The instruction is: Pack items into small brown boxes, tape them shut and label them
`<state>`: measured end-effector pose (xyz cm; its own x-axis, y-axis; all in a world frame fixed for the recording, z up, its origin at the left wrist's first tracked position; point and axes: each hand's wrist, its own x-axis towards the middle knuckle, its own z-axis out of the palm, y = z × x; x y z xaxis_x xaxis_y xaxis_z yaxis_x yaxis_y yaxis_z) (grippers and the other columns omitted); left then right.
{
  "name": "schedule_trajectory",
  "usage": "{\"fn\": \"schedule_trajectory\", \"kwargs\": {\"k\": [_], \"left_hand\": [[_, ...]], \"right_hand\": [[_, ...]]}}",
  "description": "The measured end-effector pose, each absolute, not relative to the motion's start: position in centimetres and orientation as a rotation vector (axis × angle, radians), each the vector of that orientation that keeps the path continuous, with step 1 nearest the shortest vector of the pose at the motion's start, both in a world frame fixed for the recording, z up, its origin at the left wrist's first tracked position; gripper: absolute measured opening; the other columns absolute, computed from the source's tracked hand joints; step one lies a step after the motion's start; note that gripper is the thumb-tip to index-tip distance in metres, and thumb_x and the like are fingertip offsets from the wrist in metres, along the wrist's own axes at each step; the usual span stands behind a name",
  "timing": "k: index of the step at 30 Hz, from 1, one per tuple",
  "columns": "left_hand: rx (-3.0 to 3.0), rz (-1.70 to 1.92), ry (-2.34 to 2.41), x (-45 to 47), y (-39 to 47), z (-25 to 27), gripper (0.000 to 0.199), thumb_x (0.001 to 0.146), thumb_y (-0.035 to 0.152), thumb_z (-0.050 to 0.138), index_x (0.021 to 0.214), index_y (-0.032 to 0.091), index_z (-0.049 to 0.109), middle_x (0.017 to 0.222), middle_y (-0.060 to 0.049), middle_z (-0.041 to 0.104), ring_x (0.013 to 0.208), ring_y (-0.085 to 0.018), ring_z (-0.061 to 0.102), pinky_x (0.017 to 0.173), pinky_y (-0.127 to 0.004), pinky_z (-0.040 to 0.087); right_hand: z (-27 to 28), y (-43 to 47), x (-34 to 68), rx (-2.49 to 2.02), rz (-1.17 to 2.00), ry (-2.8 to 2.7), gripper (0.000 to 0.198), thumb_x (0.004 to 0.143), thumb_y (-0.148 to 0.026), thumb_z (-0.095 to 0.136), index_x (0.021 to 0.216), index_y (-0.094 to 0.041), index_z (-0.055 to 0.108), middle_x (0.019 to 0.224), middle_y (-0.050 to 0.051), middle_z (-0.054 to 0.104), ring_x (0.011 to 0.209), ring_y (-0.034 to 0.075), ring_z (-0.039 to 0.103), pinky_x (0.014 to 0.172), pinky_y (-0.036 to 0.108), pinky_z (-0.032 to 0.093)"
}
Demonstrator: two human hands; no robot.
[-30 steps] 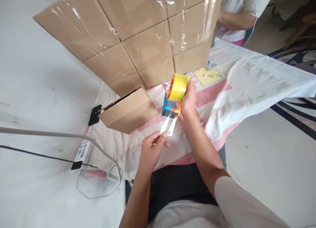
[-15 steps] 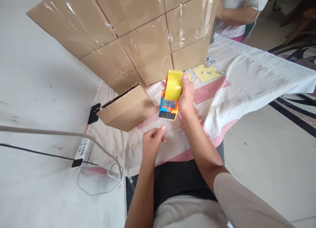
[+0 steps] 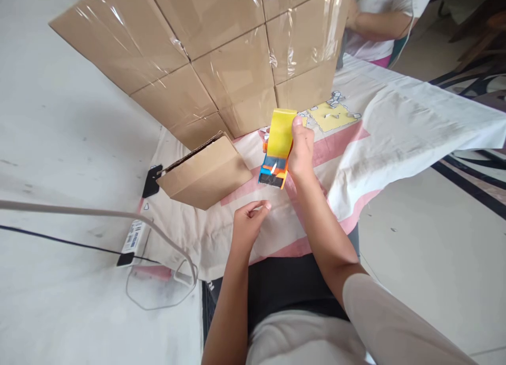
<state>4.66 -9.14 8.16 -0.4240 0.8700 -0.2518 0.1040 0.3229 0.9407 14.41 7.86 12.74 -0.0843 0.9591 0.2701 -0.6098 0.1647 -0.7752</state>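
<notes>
My right hand [image 3: 301,146] grips a tape dispenser [image 3: 272,171] with an orange and blue frame and a roll of yellow tape [image 3: 281,133]. The dispenser is held above the cloth, its dark front edge pointing down towards me. Just below it, my left hand [image 3: 250,220] has its thumb pressed to its curled fingers; whatever may be pinched there is too small to make out. To the left of both hands, a small cardboard box [image 3: 207,172] stands tilted on the cloth, touched by neither hand.
Stacked cardboard boxes [image 3: 237,64] with shiny clear tape rise behind the hands. A patterned cloth [image 3: 367,138] covers the table. On the left are a grey cable [image 3: 98,212], a power strip [image 3: 132,241] and a black object [image 3: 152,180]. Another person's arm [image 3: 379,26] shows at upper right.
The tape dispenser in my right hand has shifted slightly right and tilted a little. My left hand has moved slightly right, its thumb and fingers drawn closer together.
</notes>
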Motion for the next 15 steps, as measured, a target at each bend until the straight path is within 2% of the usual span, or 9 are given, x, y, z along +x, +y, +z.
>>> {"fn": "schedule_trajectory", "kwargs": {"k": [6,9,12,15], "left_hand": [[0.955,0.884,1.669,3.4,-10.1,7.4,0.053,0.072,0.065,0.078,0.076,0.013,0.079,0.055,0.004,0.039,0.053,-0.008,0.025,0.051,-0.026,0.020],[0.981,0.859,1.687,2.5,-10.6,7.5,0.051,0.074,0.062,0.078,0.090,0.014,0.081,0.054,0.005,0.042,0.052,-0.009,0.032,0.052,-0.026,0.026],[1.073,1.131,1.798,2.2,-10.2,8.3,0.043,0.075,0.050,0.080,0.104,0.018,0.079,0.058,0.006,0.042,0.057,-0.012,0.040,0.058,-0.026,0.033],[1.216,1.473,1.823,2.9,-8.9,9.4,0.033,0.074,0.040,0.082,0.101,0.022,0.079,0.067,0.005,0.042,0.065,-0.012,0.040,0.063,-0.026,0.034]], "right_hand": [[12.9,8.8,15.2,-0.374,1.412,-0.846,0.061,0.095,-0.078,0.049,0.084,-0.022,0.070,0.072,0.003,0.068,0.074,0.022,0.076,0.064,0.036,0.067],[13.3,8.8,15.9,-0.436,1.428,-0.859,0.062,0.092,-0.082,0.052,0.083,-0.023,0.068,0.070,0.003,0.067,0.080,0.025,0.078,0.065,0.036,0.066],[14.0,7.9,16.0,-0.491,1.482,-0.881,0.063,0.088,-0.084,0.055,0.077,-0.023,0.064,0.066,0.003,0.063,0.077,0.025,0.077,0.060,0.035,0.064],[14.8,6.8,15.6,-0.477,1.507,-0.914,0.062,0.089,-0.082,0.056,0.072,-0.022,0.061,0.063,0.001,0.060,0.067,0.022,0.074,0.054,0.032,0.060]]}}
